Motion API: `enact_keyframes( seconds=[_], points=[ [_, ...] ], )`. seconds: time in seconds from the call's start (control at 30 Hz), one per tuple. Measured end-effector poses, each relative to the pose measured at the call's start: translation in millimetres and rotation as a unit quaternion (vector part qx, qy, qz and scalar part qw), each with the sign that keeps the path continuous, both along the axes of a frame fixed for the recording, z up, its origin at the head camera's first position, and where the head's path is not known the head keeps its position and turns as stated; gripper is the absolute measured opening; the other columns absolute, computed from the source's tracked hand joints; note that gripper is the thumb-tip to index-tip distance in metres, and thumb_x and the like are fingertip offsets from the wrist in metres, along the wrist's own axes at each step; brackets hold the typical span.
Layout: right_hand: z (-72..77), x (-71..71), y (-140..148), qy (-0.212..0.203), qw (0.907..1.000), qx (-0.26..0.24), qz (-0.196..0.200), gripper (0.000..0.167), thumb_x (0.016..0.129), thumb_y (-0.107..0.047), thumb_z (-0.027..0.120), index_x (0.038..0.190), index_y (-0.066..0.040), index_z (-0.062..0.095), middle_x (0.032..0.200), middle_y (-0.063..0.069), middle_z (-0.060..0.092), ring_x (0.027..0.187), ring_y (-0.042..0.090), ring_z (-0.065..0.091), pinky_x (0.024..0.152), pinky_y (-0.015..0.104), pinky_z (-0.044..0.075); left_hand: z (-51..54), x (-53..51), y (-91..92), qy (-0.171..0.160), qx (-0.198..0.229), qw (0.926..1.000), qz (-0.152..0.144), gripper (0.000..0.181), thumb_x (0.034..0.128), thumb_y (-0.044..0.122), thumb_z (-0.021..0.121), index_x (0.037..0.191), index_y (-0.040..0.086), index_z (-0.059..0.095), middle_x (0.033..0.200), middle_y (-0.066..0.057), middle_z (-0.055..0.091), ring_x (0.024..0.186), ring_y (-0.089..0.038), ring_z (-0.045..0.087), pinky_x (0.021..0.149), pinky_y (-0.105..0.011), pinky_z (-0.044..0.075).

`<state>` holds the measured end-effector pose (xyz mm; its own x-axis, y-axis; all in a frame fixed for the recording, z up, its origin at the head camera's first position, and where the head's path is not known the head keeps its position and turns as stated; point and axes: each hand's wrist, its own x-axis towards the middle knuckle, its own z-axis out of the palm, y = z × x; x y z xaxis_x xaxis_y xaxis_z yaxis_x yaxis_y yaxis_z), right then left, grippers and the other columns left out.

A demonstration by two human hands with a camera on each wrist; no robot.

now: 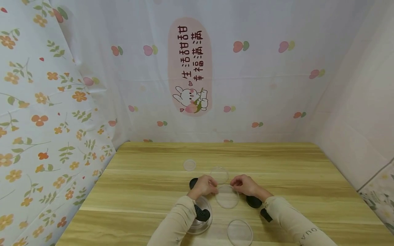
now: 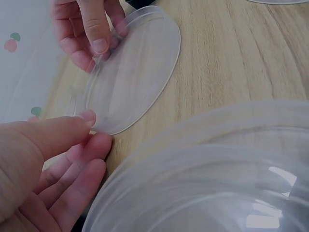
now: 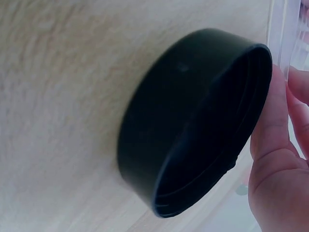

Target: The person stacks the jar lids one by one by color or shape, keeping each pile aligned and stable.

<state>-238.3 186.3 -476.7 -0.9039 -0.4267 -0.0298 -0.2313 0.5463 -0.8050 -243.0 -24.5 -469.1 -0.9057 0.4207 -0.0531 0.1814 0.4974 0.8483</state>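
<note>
A round clear plastic lid (image 1: 227, 197) is between my two hands, its far rim nearest the fingers. My left hand (image 1: 207, 186) pinches that rim at the left, and the left wrist view shows thumb and fingertips on the edge of the clear lid (image 2: 140, 72). On the other side my right hand (image 1: 246, 185) pinches the same rim between thumb and fingers. A black screw cap (image 3: 193, 125), hollow side showing, lies beside the right hand. Under the left wrist are clear round plastic pieces (image 1: 207, 225), partly hidden by the arm.
Another clear disc (image 1: 219, 173) lies just beyond the hands, with a smaller clear disc (image 1: 189, 165) farther left. A clear ring-edged lid (image 1: 240, 233) is at the near edge. A second black cap (image 1: 193, 183) sits left of the left hand. Cloth-covered walls surround the wooden table (image 1: 147, 160).
</note>
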Motion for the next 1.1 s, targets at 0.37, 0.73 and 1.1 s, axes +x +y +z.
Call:
enact_keyframes(
  seconds=[0.37, 0.73, 1.1],
  points=[
    [-1.3, 0.2, -1.6, 0.031, 0.9994, 0.016, 0.002, 0.007, 0.079, 0.004, 0.059, 0.085, 0.006, 0.062, 0.068, 0.004, 0.057, 0.054, 0.011, 0.051, 0.048, 0.022, 0.044, -3.3, 1.3, -0.6, -0.011, 0.006, 0.9997, 0.019, 0.005, 0.0726, -0.001, 0.069, 0.072, -0.005, 0.067, 0.057, -0.012, 0.062, 0.051, -0.019, 0.061, 0.044, -0.019, 0.045],
    [-2.1, 2.3, -1.9, 0.034, 0.9992, -0.013, -0.018, 0.008, 0.079, 0.002, 0.06, 0.085, 0.007, 0.064, 0.068, 0.007, 0.06, 0.053, 0.011, 0.052, 0.047, 0.022, 0.045, -2.6, 0.1, 0.0, 0.002, -0.003, 0.9997, 0.023, 0.005, 0.0739, -0.001, 0.067, 0.071, -0.004, 0.068, 0.057, -0.013, 0.062, 0.05, -0.021, 0.061, 0.042, -0.018, 0.043],
    [5.7, 3.9, 0.7, 0.05, 0.9975, -0.021, -0.046, 0.013, 0.079, 0.001, 0.06, 0.088, 0.007, 0.065, 0.072, 0.007, 0.06, 0.055, 0.015, 0.054, 0.046, 0.024, 0.045, 2.6, -1.6, -2.9, 0.016, 0.017, 0.9996, 0.018, 0.007, 0.0781, 0.003, 0.064, 0.076, -0.002, 0.069, 0.058, -0.011, 0.062, 0.049, -0.014, 0.057, 0.043, -0.019, 0.043]
  ],
)
